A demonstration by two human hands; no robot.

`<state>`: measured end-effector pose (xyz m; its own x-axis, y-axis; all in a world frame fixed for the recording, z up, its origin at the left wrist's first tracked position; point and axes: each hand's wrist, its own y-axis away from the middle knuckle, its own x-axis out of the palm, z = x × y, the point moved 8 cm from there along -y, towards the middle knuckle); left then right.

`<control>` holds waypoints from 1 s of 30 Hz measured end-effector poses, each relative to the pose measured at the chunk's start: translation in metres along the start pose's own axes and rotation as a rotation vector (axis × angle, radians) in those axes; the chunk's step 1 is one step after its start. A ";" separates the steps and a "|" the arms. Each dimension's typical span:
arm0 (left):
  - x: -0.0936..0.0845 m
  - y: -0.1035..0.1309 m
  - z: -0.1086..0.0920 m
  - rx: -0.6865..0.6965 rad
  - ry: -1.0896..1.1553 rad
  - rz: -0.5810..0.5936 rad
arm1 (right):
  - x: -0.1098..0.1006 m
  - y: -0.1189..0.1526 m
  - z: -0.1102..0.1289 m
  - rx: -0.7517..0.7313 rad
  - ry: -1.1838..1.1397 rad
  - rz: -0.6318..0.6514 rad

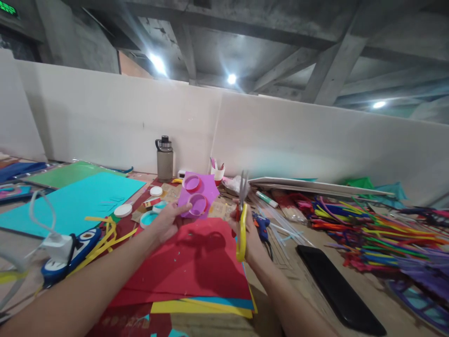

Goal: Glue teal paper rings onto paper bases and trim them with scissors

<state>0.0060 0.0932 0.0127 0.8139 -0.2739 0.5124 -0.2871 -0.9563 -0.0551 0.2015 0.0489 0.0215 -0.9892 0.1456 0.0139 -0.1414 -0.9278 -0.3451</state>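
My left hand is closed on the edge of a piece of purple paper, raised above the table. Two round rings with red walls are on the purple paper, one above the other, and my thumb is at the lower one. In my right hand is a pair of scissors with yellow and red handles. The blades point upward, apart from the paper. Under both hands lies a stack of red paper, with blue and yellow sheets showing beneath it and small scraps on top.
A bottle stands at the back near a cup of pens. Cyan paper, a power strip and yellow strips lie left. Right are a blue glue gun, glue stick, black phone and colourful pipe cleaners.
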 end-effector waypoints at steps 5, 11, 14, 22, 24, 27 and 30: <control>-0.008 -0.002 -0.009 0.030 0.077 -0.102 | 0.014 0.009 0.004 0.055 0.129 0.183; -0.009 -0.001 -0.023 0.142 0.024 -0.095 | 0.019 0.013 0.002 0.005 0.323 0.286; -0.013 -0.003 -0.026 0.162 -0.028 -0.099 | 0.021 0.015 0.001 -0.008 0.357 0.342; -0.014 -0.005 -0.023 0.130 -0.059 -0.081 | 0.027 0.023 0.002 0.044 0.289 0.393; -0.011 -0.004 -0.022 0.126 -0.062 -0.060 | 0.027 0.024 0.001 0.065 0.283 0.388; -0.008 -0.003 -0.020 0.103 -0.070 -0.023 | 0.027 0.025 -0.001 0.085 0.302 0.393; -0.007 -0.003 -0.019 0.092 -0.081 -0.011 | 0.027 0.026 -0.001 0.094 0.300 0.396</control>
<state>-0.0080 0.0997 0.0257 0.8560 -0.2677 0.4423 -0.2339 -0.9635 -0.1303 0.1714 0.0293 0.0118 -0.9155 -0.1441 -0.3757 0.2258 -0.9567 -0.1835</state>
